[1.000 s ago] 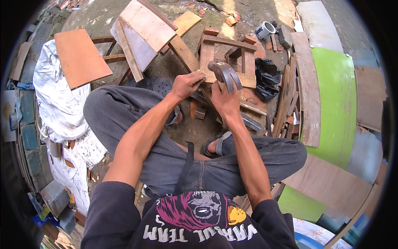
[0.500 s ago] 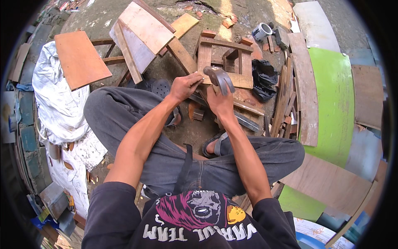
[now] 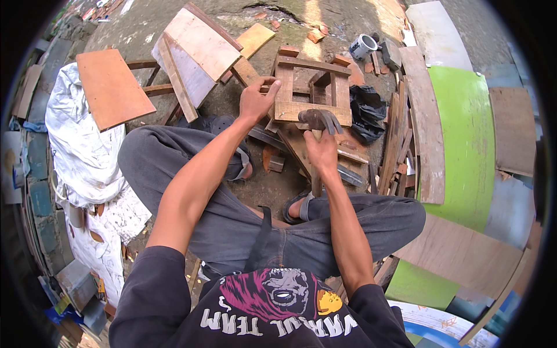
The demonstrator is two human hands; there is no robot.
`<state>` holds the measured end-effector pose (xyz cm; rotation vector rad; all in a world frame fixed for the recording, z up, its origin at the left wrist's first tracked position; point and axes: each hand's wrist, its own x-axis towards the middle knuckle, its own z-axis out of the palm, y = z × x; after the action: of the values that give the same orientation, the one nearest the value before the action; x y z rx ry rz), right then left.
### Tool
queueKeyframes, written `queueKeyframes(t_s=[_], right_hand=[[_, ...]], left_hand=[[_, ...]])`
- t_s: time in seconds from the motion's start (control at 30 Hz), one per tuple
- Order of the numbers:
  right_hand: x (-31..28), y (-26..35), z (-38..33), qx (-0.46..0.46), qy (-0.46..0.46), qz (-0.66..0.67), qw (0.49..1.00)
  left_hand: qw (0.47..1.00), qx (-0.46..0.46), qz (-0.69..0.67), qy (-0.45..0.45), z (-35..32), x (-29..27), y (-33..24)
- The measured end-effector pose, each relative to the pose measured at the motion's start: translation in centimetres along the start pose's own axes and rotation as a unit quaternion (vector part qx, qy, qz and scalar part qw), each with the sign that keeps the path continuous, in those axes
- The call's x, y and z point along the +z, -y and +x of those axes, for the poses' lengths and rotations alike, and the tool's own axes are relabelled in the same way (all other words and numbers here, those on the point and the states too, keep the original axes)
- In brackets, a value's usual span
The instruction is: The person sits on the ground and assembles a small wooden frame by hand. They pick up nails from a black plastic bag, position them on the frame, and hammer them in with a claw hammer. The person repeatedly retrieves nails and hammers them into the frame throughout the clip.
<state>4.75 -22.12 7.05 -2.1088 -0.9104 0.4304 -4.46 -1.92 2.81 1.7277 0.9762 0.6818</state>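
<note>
The bare left forearm (image 3: 216, 165) slanted up toward 1 o'clock, its wrist (image 3: 245, 122) nearly straight; the left hand (image 3: 256, 104) was partly hidden, its grip unclear. The right forearm (image 3: 346, 223) pointed between 11 and 12 o'clock, and the right hand (image 3: 322, 152) was clenched, at 4 o'clock from the left one.

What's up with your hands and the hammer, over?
Right hand gripping hammer. Left hand at left side of wooden frame. Black bag close by frame's right.
</note>
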Motion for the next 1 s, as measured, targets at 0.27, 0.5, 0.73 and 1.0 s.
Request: queueKeyframes(t_s=[0.27,0.5,0.73,1.0], right_hand=[[0.6,3.4,0.4,0.054,0.029,0.07,0.996],[1.0,3.5,0.1,0.271,0.041,0.184,0.944],[1.4,3.4,1.1,0.304,0.027,0.386,0.87],[2.4,3.5,0.9,0.325,0.072,0.413,0.848]], left_hand=[[0.988,-0.054,0.11,0.09,4.5,3.1,1.8],[0.984,-0.13,0.045,0.117,4.4,4.5,2.9],[0.962,-0.191,-0.15,0.128,5.1,5.9,3.0],[0.977,-0.156,-0.097,0.109,5.0,6.4,3.2]])
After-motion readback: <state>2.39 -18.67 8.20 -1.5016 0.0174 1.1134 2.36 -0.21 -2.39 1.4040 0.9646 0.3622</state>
